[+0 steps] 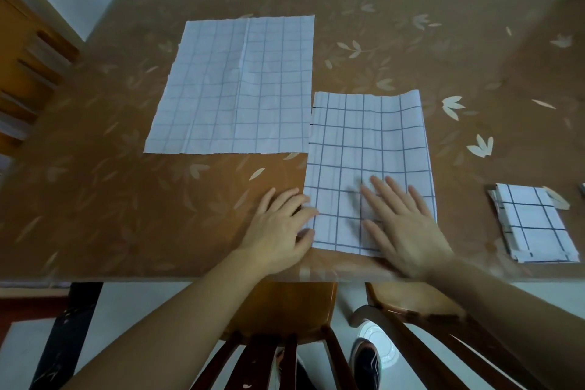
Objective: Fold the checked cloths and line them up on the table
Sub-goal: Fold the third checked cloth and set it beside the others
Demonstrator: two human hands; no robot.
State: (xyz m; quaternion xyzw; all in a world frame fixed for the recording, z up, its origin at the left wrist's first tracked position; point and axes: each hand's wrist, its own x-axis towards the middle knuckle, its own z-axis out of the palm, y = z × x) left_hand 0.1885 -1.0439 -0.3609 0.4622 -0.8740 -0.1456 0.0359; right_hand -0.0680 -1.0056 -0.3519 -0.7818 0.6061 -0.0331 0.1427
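Both hands lie flat on the near end of the half-folded checked cloth (370,174), which sits at the table's near edge, right of centre. The right hand (402,225) presses its spread, straight fingers into the cloth's near right part; the left hand (278,231) rests open at the cloth's left edge, fingertips just over the hem, gripping nothing. To fold well from here, I would smooth the layers outward so the edges match, then pinch the two near corners and carry them to the far edge, lining up the grid lines before creasing.

Counting checked cloths: three. One is under the hands; one larger open cloth (234,85) lies flat beyond it to the left, their edges meeting; one small folded cloth (535,225) lies well apart on the right. All rest on the brown leaf-patterned table (126,199). Two wooden chairs (285,310) stand tucked below the near edge.
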